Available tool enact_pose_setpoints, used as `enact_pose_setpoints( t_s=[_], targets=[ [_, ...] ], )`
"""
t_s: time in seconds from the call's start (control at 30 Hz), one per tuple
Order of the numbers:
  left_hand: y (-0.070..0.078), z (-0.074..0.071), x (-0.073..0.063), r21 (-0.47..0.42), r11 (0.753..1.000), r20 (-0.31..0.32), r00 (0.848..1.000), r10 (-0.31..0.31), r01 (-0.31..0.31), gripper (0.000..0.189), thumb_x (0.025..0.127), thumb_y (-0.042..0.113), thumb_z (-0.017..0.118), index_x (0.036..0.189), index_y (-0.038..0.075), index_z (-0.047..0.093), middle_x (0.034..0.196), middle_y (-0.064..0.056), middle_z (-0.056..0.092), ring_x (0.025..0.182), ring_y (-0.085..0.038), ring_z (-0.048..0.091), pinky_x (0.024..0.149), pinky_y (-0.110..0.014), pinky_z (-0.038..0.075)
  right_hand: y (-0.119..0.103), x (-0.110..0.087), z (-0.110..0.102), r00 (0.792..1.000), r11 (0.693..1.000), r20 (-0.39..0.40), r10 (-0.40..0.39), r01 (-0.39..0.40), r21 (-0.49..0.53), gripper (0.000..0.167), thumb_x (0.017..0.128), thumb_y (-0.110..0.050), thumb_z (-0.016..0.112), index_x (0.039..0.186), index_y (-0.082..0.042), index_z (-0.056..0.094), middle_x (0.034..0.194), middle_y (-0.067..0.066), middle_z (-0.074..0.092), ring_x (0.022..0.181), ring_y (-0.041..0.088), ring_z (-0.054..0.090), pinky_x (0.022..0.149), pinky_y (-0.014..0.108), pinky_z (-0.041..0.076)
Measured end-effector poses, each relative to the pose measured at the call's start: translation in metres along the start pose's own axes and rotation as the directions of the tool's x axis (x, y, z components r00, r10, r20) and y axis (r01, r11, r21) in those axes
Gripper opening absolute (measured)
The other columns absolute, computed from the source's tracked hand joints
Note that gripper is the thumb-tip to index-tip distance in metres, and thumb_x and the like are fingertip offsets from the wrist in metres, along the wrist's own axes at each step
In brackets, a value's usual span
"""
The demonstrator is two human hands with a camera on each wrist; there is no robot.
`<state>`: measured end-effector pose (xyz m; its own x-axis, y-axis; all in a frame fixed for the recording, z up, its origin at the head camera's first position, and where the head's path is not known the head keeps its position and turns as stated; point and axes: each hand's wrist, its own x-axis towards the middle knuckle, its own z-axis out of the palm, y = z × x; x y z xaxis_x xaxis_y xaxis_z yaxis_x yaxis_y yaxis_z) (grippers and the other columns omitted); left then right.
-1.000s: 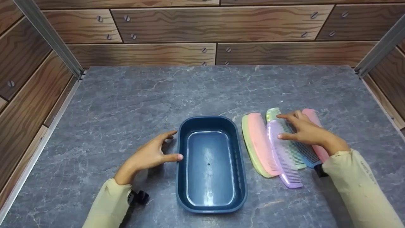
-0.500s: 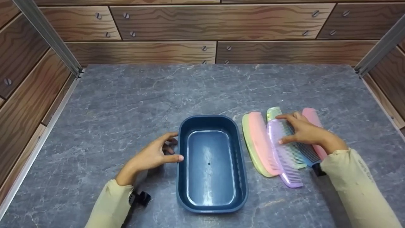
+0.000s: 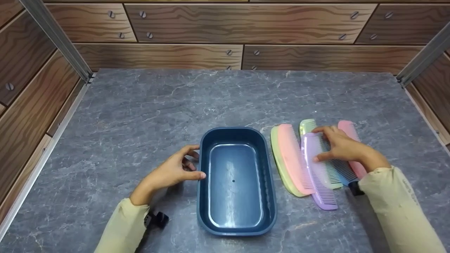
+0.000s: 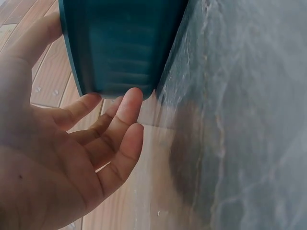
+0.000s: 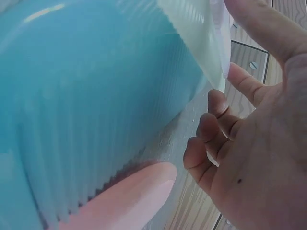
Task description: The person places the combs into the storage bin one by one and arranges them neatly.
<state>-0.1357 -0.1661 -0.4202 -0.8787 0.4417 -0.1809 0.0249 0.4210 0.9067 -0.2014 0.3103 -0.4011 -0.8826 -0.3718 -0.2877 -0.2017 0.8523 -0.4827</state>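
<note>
Where my pale sleeves [image 3: 400, 207] enter at the near edge, a dark device [image 3: 156, 219] is strapped at each wrist. The blue tub [image 3: 233, 161] stands upright on the table [image 3: 175, 105] between my hands, its long sides running away from me. My left hand [image 3: 172, 172] lies at its left side, fingers loosely spread: thumb over the rim, forefinger touching the outer wall, remaining fingers gently bent below. Right of the tub, my right hand [image 3: 342, 144] is partly closed, pinching the purple comb [image 3: 309, 154] between thumb and forefinger; since the wrist view is blurred and close, the exact contact is hard to judge. The purple comb slants over a green comb [image 3: 306, 126], whose far end projects beyond it. Left of these, nearest the tub, a pink comb [image 3: 289, 154] overlaps a yellow-green comb [image 3: 278, 163]. Beneath and right of my hand are a blue comb [image 5: 86, 86] and a second pink comb [image 3: 348, 130]. Beyond, wood-patterned panels [image 3: 246, 24] form the back wall, flanked by metal posts [image 3: 56, 38].
</note>
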Motion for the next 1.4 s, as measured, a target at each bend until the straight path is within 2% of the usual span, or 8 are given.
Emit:
enact_pose_setpoints(
  t_s=[0.07,0.17,0.4,0.67,0.77,0.9,1.13,1.4],
  targets=[
    [-0.001,0.000,0.000,-0.010,1.000,0.001,1.000,-0.004,0.004,0.084,0.079,0.031,0.080,0.146,0.006,0.036,0.127,-0.018,0.053,0.089,-0.016,0.057,0.082,-0.028,0.050,0.002,0.000,0.000,1.000,1.000,-0.005,-0.013,0.013,0.008,0.085,0.075,-0.037,0.082,0.138,-0.005,0.036,0.120,0.024,0.042,0.109,0.035,0.040,0.090,0.048,0.038],
    [-0.002,0.000,0.000,-0.017,1.000,0.004,1.000,-0.007,0.007,0.083,0.079,0.030,0.080,0.145,0.005,0.036,0.127,-0.020,0.053,0.089,-0.017,0.058,0.083,-0.031,0.050,0.007,-0.001,0.000,1.000,0.997,0.010,-0.008,0.007,0.074,0.086,0.076,-0.031,0.083,0.138,0.000,0.032,0.119,0.026,0.041,0.109,0.036,0.041,0.091,0.049,0.039],
    [-0.002,0.000,0.000,-0.035,0.999,0.017,1.000,-0.009,0.009,0.083,0.080,0.028,0.079,0.146,0.004,0.034,0.127,-0.022,0.053,0.089,-0.017,0.061,0.084,-0.032,0.051,0.015,-0.004,-0.001,0.997,0.974,0.071,0.036,-0.050,0.220,0.086,0.080,-0.023,0.080,0.138,0.003,0.021,0.104,0.018,0.042,0.091,0.024,0.043,0.074,0.027,0.040],
    [-0.001,0.000,0.000,-0.051,0.999,0.025,1.000,-0.013,0.015,0.084,0.080,0.026,0.080,0.146,0.003,0.033,0.124,-0.021,0.052,0.088,-0.016,0.062,0.083,-0.031,0.052,0.021,-0.008,-0.004,0.998,0.954,0.053,0.042,-0.055,0.293,0.082,0.081,-0.016,0.078,0.134,0.005,0.020,0.093,0.013,0.051,0.083,0.018,0.050,0.069,0.024,0.046],
    [-0.001,0.000,0.000,-0.053,0.998,0.026,1.000,-0.015,0.017,0.084,0.080,0.026,0.080,0.146,0.003,0.033,0.124,-0.021,0.052,0.088,-0.016,0.062,0.082,-0.030,0.052,0.023,-0.010,-0.005,0.997,0.939,0.052,0.052,-0.066,0.337,0.081,0.082,-0.014,0.077,0.135,0.004,0.019,0.088,0.010,0.052,0.078,0.014,0.053,0.068,0.023,0.047],
    [-0.002,0.000,0.000,-0.050,0.999,0.026,0.999,-0.018,0.019,0.085,0.080,0.027,0.080,0.146,0.003,0.033,0.126,-0.021,0.052,0.089,-0.016,0.062,0.082,-0.030,0.052,0.026,-0.011,-0.005,0.997,0.920,0.043,0.062,-0.074,0.386,0.079,0.083,-0.013,0.075,0.137,0.003,0.019,0.090,0.007,0.050,0.076,0.011,0.051,0.068,0.023,0.047],
    [-0.002,0.000,0.000,-0.059,0.998,0.029,0.999,-0.028,0.030,0.086,0.080,0.028,0.080,0.147,0.003,0.032,0.127,-0.022,0.052,0.088,-0.016,0.063,0.080,-0.030,0.052,0.030,-0.011,-0.002,0.998,0.887,0.036,0.060,-0.070,0.457,0.076,0.085,-0.011,0.072,0.140,0.003,0.021,0.087,0.003,0.048,0.067,0.009,0.047,0.060,0.023,0.045],
    [-0.002,0.002,0.001,-0.068,0.998,0.017,1.000,-0.003,0.005,0.087,0.080,0.025,0.080,0.148,0.003,0.030,0.126,-0.022,0.052,0.088,-0.016,0.063,0.082,-0.031,0.052,0.036,-0.014,0.003,0.999,0.812,-0.002,0.053,-0.042,0.582,0.056,0.089,-0.011,0.068,0.134,-0.012,0.033,0.081,-0.003,0.051,0.062,0.008,0.054,0.058,0.023,0.051]
  ],
)
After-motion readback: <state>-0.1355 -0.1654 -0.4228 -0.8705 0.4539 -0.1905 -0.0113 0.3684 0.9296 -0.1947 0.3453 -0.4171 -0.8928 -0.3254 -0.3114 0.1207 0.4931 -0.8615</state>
